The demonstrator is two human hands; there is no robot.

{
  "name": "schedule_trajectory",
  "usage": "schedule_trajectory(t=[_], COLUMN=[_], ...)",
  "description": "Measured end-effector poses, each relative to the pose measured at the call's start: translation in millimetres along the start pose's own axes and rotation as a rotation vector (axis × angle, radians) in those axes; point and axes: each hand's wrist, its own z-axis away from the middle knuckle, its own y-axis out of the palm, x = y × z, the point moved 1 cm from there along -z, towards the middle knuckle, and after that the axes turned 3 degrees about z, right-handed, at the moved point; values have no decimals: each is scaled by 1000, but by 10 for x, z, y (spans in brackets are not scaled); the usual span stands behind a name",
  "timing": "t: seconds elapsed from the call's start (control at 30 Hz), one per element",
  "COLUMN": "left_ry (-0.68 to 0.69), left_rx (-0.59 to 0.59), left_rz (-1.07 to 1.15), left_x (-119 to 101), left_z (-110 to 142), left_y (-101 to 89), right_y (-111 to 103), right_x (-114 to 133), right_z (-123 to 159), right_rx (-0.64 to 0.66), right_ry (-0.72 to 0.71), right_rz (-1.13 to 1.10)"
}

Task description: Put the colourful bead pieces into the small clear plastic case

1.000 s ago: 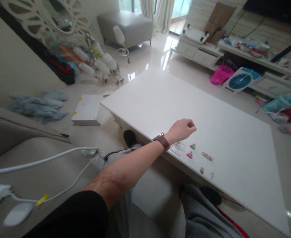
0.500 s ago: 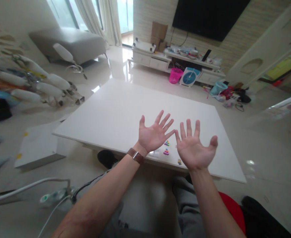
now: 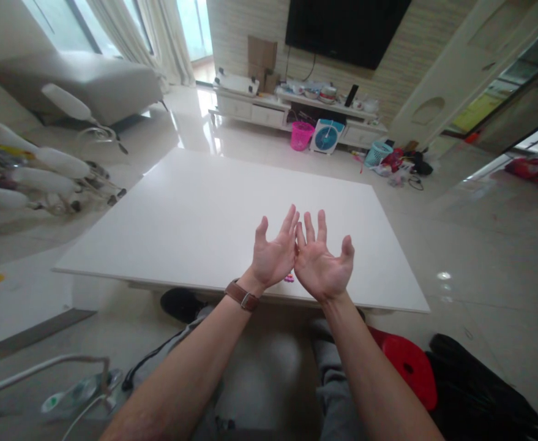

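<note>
Left hand (image 3: pixel 272 260) and right hand (image 3: pixel 322 269) both open, palms up, fingers loosely spread, inner edges touching. Nothing visible in either. Held over the table's (image 3: pixel 204 220) near side; palms face the head cam, so both read clearly. Small pink piece (image 3: pixel 289 278) lies on the table near edge, between the wrists, part hidden by the hands; can't tell its shape.

Containers, far side: pink basket (image 3: pixel 301 136) upright on the floor, left of the fan (image 3: pixel 327 137); can't see its contents. Teal basket (image 3: pixel 379 153) right of the fan, red bags (image 3: pixel 394 160) beside it, inside unclear. Cabinet (image 3: pixel 236 108) drawers shut, pot (image 3: pixel 328 94) on top, probably parked there as a shelf. White box (image 3: pixel 32 288) flat on the floor, left; contents can't tell.
</note>
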Motion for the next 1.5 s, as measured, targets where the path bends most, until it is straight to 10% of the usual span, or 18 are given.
schedule_trajectory(t=[0.43,1.5], left_ry=[16,47], left_rx=[100,114], left_rz=[-361,-316], left_x=[84,64], left_z=[-39,-34], left_y=[-88,-120], right_y=[-86,-126], right_x=[99,55], right_z=[26,-9], right_rx=[18,63], right_ry=[63,66], right_rz=[-84,-133])
